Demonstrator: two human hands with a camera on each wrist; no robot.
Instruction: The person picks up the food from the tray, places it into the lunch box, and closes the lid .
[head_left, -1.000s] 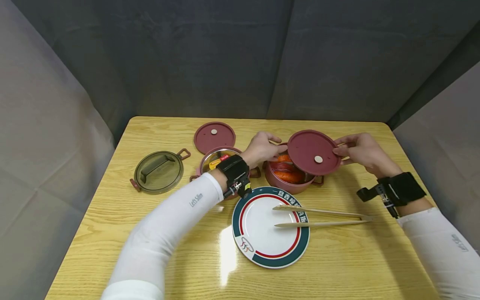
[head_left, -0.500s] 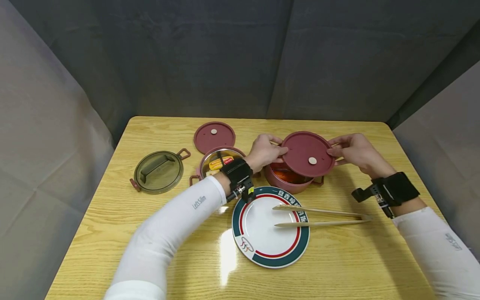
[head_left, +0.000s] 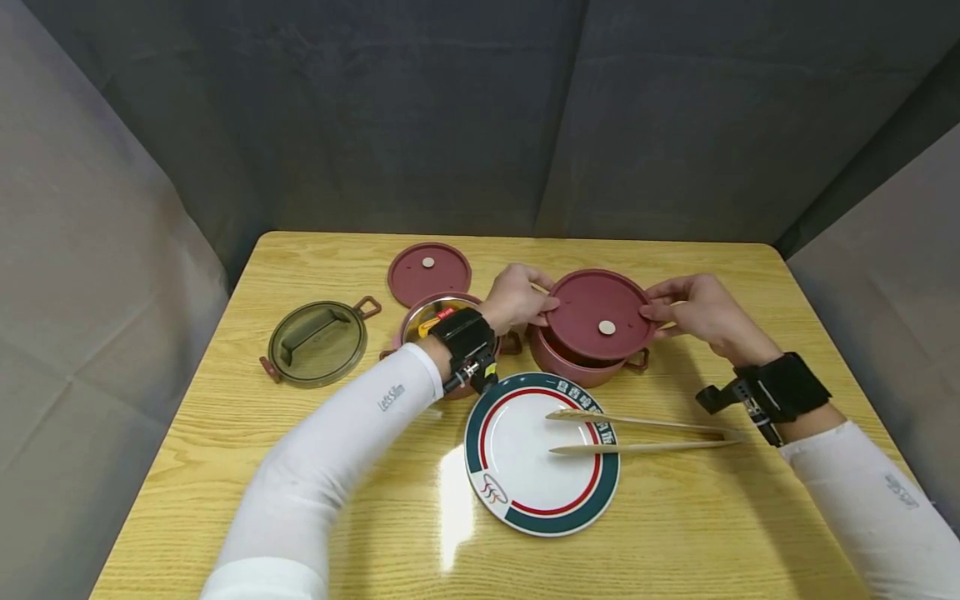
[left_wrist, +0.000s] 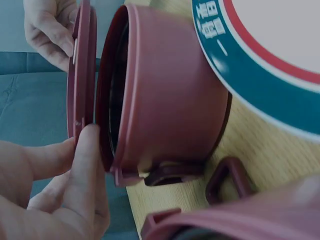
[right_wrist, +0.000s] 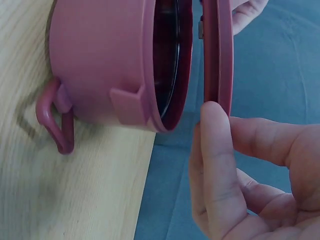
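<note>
A round dark red lid (head_left: 600, 313) hangs just above the right red pot (head_left: 577, 362), with a narrow gap between lid and rim. My left hand (head_left: 517, 297) pinches the lid's left edge, and my right hand (head_left: 693, 310) pinches its right edge. The left wrist view has the lid (left_wrist: 82, 75) edge-on beside the pot (left_wrist: 165, 100), my fingertips (left_wrist: 87, 150) on its rim. From the right wrist camera the lid (right_wrist: 220, 55) stands a finger's width off the pot (right_wrist: 105, 60). The pot's contents are hidden.
A second red pot (head_left: 420, 321) with food stands left of the first, behind my left wrist. Another red lid (head_left: 429, 273) lies behind it, and an olive lid (head_left: 318, 342) lies at the left. Wooden tongs (head_left: 645, 433) rest across a white plate (head_left: 517, 467) at the front.
Both hands have lowered the lid from a tilted position to nearly flat over the right pot, covering the orange food that showed before.
</note>
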